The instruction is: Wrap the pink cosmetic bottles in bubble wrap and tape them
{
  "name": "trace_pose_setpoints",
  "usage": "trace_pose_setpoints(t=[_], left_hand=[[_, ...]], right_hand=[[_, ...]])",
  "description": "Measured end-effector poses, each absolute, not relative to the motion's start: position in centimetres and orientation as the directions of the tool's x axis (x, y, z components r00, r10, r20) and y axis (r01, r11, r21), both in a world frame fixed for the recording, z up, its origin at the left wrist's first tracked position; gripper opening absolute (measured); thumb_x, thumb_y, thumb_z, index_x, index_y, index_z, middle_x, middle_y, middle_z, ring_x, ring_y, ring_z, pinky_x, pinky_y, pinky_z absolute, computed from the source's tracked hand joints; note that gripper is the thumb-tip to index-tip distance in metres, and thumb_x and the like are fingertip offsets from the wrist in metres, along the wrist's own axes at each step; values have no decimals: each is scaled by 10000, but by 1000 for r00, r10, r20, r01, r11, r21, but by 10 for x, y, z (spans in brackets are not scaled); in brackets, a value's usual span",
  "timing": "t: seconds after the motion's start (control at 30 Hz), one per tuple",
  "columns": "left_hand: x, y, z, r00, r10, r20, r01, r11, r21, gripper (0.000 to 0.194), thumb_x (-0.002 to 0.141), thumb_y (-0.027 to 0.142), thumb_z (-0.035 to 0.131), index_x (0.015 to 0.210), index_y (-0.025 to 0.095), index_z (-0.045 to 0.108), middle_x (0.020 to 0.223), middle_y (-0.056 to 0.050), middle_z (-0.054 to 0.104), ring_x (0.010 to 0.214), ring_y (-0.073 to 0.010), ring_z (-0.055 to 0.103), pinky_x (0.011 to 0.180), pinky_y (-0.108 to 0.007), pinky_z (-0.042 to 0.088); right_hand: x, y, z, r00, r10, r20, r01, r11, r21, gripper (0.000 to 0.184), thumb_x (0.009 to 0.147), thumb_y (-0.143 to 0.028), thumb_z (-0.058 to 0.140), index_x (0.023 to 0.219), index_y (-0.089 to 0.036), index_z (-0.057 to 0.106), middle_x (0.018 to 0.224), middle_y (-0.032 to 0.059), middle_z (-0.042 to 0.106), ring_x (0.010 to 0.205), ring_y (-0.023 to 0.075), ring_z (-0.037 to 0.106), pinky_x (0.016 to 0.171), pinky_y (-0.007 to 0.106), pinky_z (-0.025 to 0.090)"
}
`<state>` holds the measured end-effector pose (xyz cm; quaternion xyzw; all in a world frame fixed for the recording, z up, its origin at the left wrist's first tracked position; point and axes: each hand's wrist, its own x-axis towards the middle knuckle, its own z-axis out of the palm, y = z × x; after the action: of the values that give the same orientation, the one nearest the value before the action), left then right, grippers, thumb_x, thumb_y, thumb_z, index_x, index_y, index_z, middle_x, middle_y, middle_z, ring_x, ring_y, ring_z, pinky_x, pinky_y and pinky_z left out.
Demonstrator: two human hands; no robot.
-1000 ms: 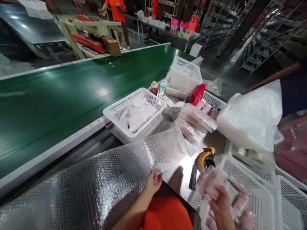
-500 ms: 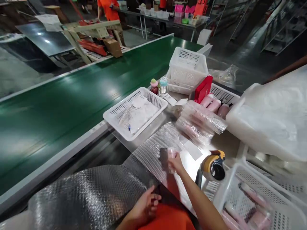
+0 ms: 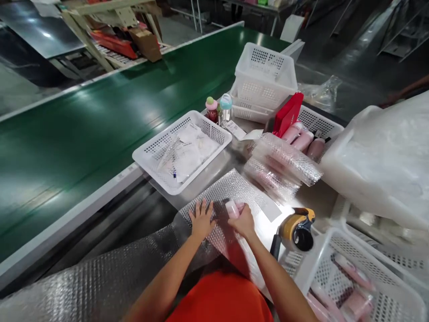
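A long sheet of bubble wrap lies over the steel table and trails off toward the lower left. My left hand rests flat on the wrap with fingers spread. My right hand grips a small pink tube and holds it down on the wrap, just right of the left hand. A yellow and black tape dispenser lies on the table to the right of my right hand.
A white basket with plastic-bagged items sits by the green conveyor belt. Wrapped pink tubes are piled behind the wrap. A stack of white baskets, two small bottles, a red box, a basket of pink tubes and a stack of clear bags surround the work spot.
My right hand brought a pink tube from the right-hand basket onto the bubble wrap. My left hand moved up from the table edge and pressed flat on the wrap.
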<state>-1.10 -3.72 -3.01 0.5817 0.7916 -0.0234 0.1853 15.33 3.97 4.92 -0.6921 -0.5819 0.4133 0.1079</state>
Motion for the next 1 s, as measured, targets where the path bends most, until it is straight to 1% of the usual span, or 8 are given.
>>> trace_pose_setpoints(t=[0.1, 0.17, 0.27, 0.37, 0.47, 0.63, 0.83, 1.0], left_hand=[[-9, -38, -33, -302, 915, -267, 918, 355, 177, 787, 913, 378, 577, 1613, 157, 293, 1694, -210, 221, 1547, -400, 258, 1197, -694, 232], [-11, -37, -36, -336, 908, -249, 905, 385, 181, 801, 900, 393, 593, 1593, 96, 322, 1681, -241, 229, 1530, -368, 316, 1224, -630, 237], [-16, -38, -44, -326, 911, -254, 906, 378, 191, 798, 885, 361, 603, 1586, 94, 334, 1685, -227, 231, 1550, -338, 284, 1241, -599, 219], [-19, -42, -53, -297, 919, -258, 912, 353, 208, 824, 883, 324, 584, 1614, 115, 266, 1688, -219, 225, 1573, -341, 217, 1237, -638, 174], [-20, -43, -59, -278, 920, -275, 911, 343, 230, 869, 885, 355, 574, 1629, 102, 201, 1690, -233, 191, 1581, -357, 177, 1233, -657, 142], [-21, -43, -61, -269, 919, -288, 907, 342, 246, 879, 889, 354, 558, 1635, 103, 166, 1693, -233, 175, 1585, -357, 158, 1236, -657, 121], [-22, -42, -58, -262, 919, -293, 907, 339, 251, 850, 890, 346, 561, 1624, 93, 216, 1691, -238, 184, 1586, -354, 155, 1238, -649, 130], [-17, -42, -40, -288, 926, -245, 892, 352, 284, 801, 852, 288, 605, 1575, 71, 339, 1680, -258, 232, 1570, -395, 177, 1231, -659, 160]], right_hand=[[127, 70, 51, -55, 935, -350, 932, -78, -355, 815, 553, -247, 796, 1303, -93, 517, 1226, 209, 627, 1112, 361, 615, 947, 455, 477], [105, 75, 44, -79, 938, -337, 962, -17, -272, 825, 584, -241, 789, 1342, -79, 507, 1242, 224, 616, 1127, 361, 599, 962, 459, 453], [83, 67, 24, -87, 944, -317, 976, 18, -217, 878, 629, -231, 773, 1426, -42, 456, 1275, 256, 590, 1140, 360, 576, 977, 461, 420], [77, 56, 7, -98, 957, -273, 979, 44, -197, 945, 664, -228, 753, 1504, -21, 372, 1395, 292, 512, 1258, 392, 503, 1035, 481, 369], [80, 52, 3, -109, 959, -263, 981, 60, -186, 980, 676, -243, 767, 1539, -65, 338, 1492, 279, 439, 1341, 398, 437, 1067, 480, 350], [82, 50, 12, -124, 957, -263, 977, 73, -198, 983, 727, -363, 794, 1543, -67, 332, 1413, 267, 501, 1261, 382, 499, 1035, 472, 379], [77, 45, 9, -108, 959, -262, 980, 58, -192, 924, 731, -259, 746, 1533, -26, 351, 1441, 274, 494, 1246, 382, 504, 1043, 475, 368], [80, 43, 4, -83, 947, -309, 969, 4, -247, 1044, 709, -346, 815, 1578, -84, 299, 1524, 270, 426, 1359, 396, 439, 1111, 488, 325]])
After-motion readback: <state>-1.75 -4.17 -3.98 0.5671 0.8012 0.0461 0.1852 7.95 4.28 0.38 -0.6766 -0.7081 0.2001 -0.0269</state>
